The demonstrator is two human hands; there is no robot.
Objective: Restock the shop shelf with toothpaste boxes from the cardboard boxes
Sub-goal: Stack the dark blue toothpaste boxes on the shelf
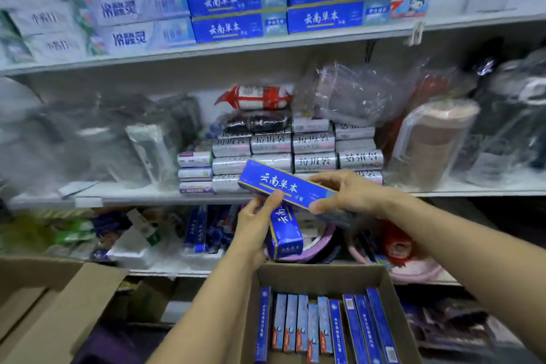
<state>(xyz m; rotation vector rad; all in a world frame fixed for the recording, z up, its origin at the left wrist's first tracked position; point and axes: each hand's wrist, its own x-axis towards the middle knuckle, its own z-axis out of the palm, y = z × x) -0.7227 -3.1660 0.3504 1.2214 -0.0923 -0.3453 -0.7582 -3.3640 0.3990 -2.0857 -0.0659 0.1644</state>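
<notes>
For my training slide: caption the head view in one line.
Right hand holds upper toothpaste box, left hand grips lower toothpaste box, above the cardboard box.

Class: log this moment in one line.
left hand grips lower toothpaste box | right hand grips upper toothpaste box | cardboard box holds more

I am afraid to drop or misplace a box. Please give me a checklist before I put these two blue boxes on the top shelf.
1. Right hand grips the upper blue box: ok.
2. Left hand holds the second blue box: ok.
3. Same print as the blue stacks on the top shelf: ok.
4. Room on top of those stacks: ok, nothing lies there.
5. Room behind the stacks: cannot tell.
6. Cardboard box holds more stock: ok.
</notes>
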